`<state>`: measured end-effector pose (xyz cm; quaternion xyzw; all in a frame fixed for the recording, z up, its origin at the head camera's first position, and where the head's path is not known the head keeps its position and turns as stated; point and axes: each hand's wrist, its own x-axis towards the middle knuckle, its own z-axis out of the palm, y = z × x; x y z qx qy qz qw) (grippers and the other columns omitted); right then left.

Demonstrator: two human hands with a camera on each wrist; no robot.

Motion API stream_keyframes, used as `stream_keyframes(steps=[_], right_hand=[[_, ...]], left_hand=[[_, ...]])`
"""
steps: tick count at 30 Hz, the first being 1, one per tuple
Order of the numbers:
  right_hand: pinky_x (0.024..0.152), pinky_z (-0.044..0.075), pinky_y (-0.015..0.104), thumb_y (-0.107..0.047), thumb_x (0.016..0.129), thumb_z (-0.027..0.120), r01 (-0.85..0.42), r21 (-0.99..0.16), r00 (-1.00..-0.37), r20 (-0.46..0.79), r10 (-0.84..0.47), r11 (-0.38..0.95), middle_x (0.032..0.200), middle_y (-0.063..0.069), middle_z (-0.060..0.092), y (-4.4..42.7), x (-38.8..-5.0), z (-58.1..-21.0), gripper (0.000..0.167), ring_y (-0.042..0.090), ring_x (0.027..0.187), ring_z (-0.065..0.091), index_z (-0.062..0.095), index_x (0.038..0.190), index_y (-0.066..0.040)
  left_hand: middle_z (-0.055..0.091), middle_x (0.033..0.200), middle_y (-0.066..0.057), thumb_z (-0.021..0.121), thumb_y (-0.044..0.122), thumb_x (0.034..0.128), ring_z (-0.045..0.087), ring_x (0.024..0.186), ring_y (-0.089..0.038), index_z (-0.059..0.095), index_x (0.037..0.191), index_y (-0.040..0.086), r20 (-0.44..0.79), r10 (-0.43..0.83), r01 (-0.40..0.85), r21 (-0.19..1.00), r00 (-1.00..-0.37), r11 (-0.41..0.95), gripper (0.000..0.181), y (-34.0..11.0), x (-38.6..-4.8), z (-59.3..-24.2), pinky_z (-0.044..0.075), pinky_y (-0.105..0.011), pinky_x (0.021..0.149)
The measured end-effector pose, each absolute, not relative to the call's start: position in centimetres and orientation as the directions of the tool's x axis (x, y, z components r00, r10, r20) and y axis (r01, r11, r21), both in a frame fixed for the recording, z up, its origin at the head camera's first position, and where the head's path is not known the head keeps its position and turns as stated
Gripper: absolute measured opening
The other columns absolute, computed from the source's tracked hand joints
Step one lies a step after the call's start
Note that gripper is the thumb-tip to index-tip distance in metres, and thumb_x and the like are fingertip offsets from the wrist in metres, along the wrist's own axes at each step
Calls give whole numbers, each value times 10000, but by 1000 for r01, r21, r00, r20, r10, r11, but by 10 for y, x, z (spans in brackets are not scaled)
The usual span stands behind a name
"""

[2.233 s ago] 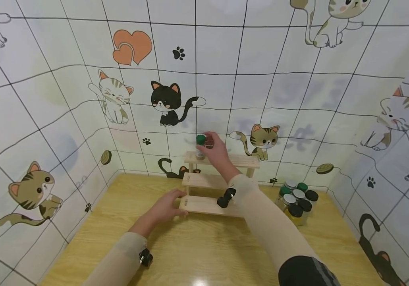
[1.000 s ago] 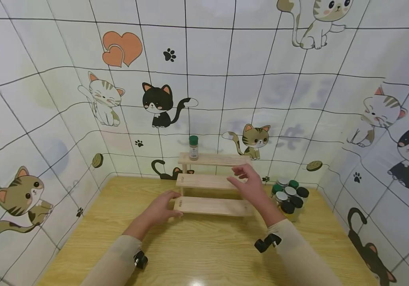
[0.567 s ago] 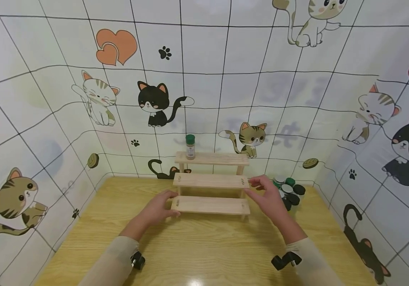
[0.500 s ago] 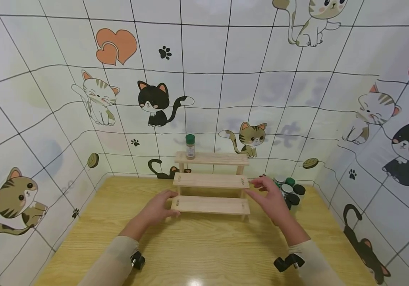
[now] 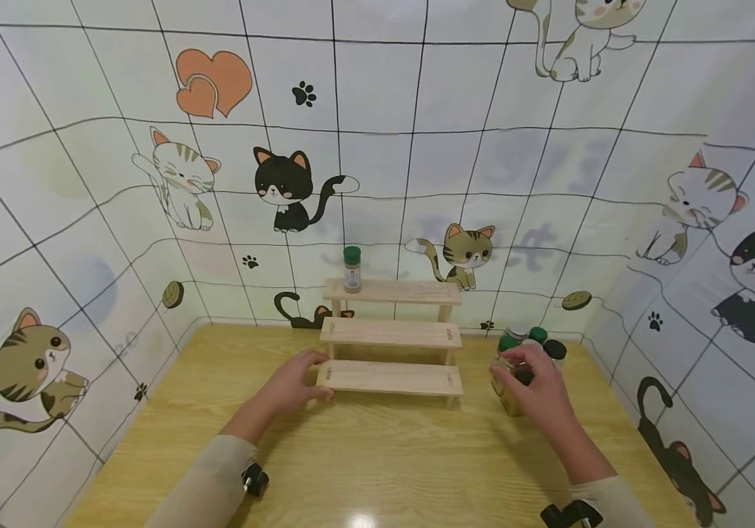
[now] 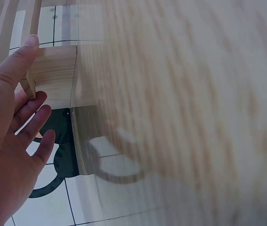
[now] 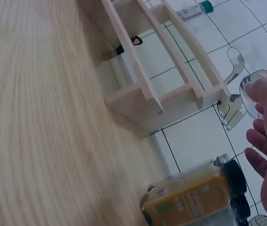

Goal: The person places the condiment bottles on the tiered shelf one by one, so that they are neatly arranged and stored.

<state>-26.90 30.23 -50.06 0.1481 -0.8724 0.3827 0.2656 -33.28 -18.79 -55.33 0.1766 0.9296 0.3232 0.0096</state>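
A three-tier wooden shelf rack (image 5: 391, 334) stands against the back wall. My left hand (image 5: 290, 387) holds the left end of its lowest board; in the left wrist view the thumb lies on one side of the wood and the fingers on the other. One small spice jar with a green cap (image 5: 352, 271) stands upright on the top tier, at the left. My right hand (image 5: 541, 385) is beside a cluster of jars, fingers spread and nothing held. In the right wrist view the hand is above a jar of orange-yellow content (image 7: 190, 200).
Several jars with black, green and silver lids, among them a black-lidded one (image 5: 555, 350), stand close together right of the rack. The wood-grain table (image 5: 364, 455) reaches a wall (image 5: 377, 88) printed with cartoon cats.
My right hand released the green-capped jar on the top tier, came down by the rack's right end, then moved right to the jars. The left hand stays at the rack.
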Motion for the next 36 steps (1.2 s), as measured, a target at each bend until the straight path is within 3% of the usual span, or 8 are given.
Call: stream_keyframes(steps=[5, 8, 12, 19, 26, 32, 36], right_hand=[[880, 459, 103, 17, 932, 874, -407, -573, -774, 630, 64, 711, 1135, 115, 643, 312, -263, -508, 258, 264, 996, 632, 732, 1147, 10], [889, 461, 150, -14, 943, 875, -323, -594, -771, 617, 159, 737, 1136, 100, 631, 316, -261, -514, 249, 225, 999, 619, 724, 1138, 11], [890, 465, 270, -51, 960, 871, -252, -632, -779, 582, 234, 732, 1149, 133, 624, 320, -258, -522, 262, 277, 1021, 624, 716, 1159, 17], [913, 446, 316, -106, 958, 892, -157, -651, -808, 517, 282, 742, 1228, 178, 602, 320, -255, -533, 408, 319, 1106, 609, 683, 1283, 25], [824, 422, 361, -117, 933, 917, -122, -646, -811, 502, 299, 754, 1167, 202, 560, 316, -255, -546, 549, 330, 1027, 578, 657, 1399, 8], [781, 414, 298, -132, 936, 917, -91, -649, -811, 488, 322, 755, 1147, 190, 542, 313, -253, -553, 575, 318, 1002, 575, 645, 1427, -6], [838, 463, 366, -138, 948, 909, -91, -656, -816, 481, 322, 749, 1182, 200, 562, 312, -253, -556, 577, 348, 1041, 612, 621, 1431, -4]], left_hand=[[564, 1597, -144, 931, 345, 925, 500, 1506, -412, 625, 1520, 104, 96, 330, 318, 607, -939, 728, 711, -188, -334, -549, 406, -622, 1231], [521, 1641, -180, 929, 337, 928, 467, 1532, -432, 620, 1526, 95, 86, 331, 312, 613, -940, 725, 715, -187, -334, -547, 390, -635, 1238], [477, 1674, -219, 926, 332, 932, 418, 1565, -456, 609, 1541, 89, 70, 333, 304, 612, -940, 730, 728, -188, -334, -547, 365, -647, 1252], [481, 1666, -235, 934, 314, 925, 438, 1547, -469, 621, 1529, 89, 73, 331, 304, 611, -941, 731, 717, -188, -332, -547, 391, -660, 1228], [560, 1612, -177, 933, 320, 930, 444, 1547, -455, 632, 1520, 79, 88, 341, 326, 581, -936, 746, 705, -187, -331, -546, 380, -643, 1243], [618, 1556, -151, 943, 355, 917, 476, 1526, -449, 662, 1489, 89, 101, 355, 354, 517, -929, 779, 692, -186, -333, -545, 393, -632, 1238], [622, 1550, -157, 954, 392, 898, 492, 1514, -449, 671, 1478, 87, 108, 358, 364, 479, -928, 799, 714, -185, -334, -546, 415, -622, 1226]])
